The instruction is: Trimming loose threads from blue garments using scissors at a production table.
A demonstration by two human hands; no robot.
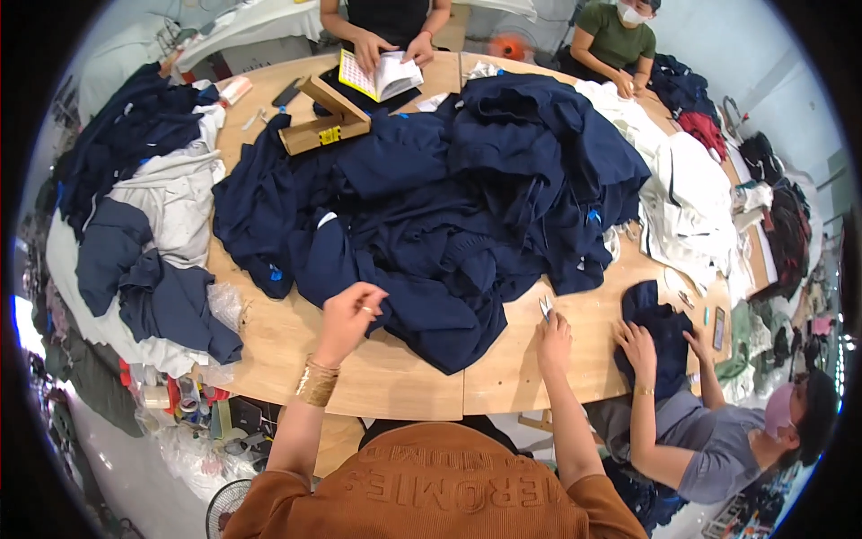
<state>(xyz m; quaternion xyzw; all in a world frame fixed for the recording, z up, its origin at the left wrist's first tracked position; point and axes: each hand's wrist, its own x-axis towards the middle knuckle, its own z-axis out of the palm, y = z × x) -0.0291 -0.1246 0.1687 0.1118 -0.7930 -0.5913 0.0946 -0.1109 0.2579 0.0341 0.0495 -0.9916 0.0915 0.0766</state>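
A big heap of navy garments (422, 207) covers the middle of the wooden table. My left hand (353, 314), with gold bangles on its wrist, is over the near edge of the heap. Its fingers are curled together; whatever they may pinch is too small to make out. In my right hand (555, 341) is a small pair of thread snips (545, 307), its metal tips pointing away from me. That hand rests low over the bare wood, just right of the heap's near corner.
Across the table (512, 377) a person leafs through a booklet (382, 75) beside a cardboard box (325, 117). To the right, another handles a navy piece (655, 332); a third sits farther back by white garments (691, 198). Grey and navy cloth (166, 202) lies left.
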